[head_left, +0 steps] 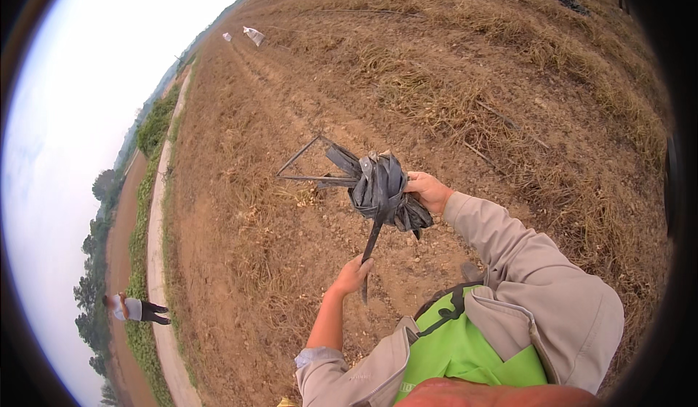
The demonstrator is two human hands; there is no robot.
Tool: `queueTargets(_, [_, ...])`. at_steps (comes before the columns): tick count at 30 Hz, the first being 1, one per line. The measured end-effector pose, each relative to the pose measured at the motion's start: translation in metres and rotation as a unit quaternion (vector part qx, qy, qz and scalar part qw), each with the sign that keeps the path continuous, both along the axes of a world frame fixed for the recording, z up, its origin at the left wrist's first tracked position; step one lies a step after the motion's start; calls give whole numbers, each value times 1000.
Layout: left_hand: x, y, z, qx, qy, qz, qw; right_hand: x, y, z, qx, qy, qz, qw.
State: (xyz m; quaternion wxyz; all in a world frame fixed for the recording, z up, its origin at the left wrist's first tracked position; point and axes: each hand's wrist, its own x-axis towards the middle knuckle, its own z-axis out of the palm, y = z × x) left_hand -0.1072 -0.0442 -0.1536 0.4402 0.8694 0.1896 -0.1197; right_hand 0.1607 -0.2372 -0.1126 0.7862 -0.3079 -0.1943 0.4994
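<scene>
Closest to my lens, below both sets of fingers, sits a blurred orange-red shape [502,395] I can't identify, then a green apron [462,341]. The brown field [218,262], littered with dry stalks [582,222], spreads beyond the fingers. I see a dark plastic bundle [376,185] just left of the right fingers [416,183], which pinch its edge, and beyond the left fingers [361,265], which are wrapped around a dark strip [371,241] running off it. My worry is a hard pull: it could snap that strip or jerk the bundle from the right-hand pinch, which takes only the edge; loose wraps might also slacken. I judge its long axis to slant from loose tails [342,161], left of the right fingers, to the end just below them. Smallest, a thin bent loop [309,179] points farther left and might snag.
</scene>
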Motion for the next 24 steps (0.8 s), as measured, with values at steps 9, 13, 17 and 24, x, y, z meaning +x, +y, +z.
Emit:
queueTargets(9, [37, 46, 91, 339, -157, -73, 925, 18, -3, 43, -42, -319, 414, 851])
queueTargets(13, [61, 50, 156, 463, -188, -55, 864, -4, 13, 66, -211, -736, 272, 583])
queueTargets(17, [63, 28, 168, 481, -200, -58, 852, -17, 14, 51, -367, -752, 71, 543])
queueTargets(24, [39, -1, 94, 241, -233, 60, 940, 0, 21, -2, -285, -423, -171, 843])
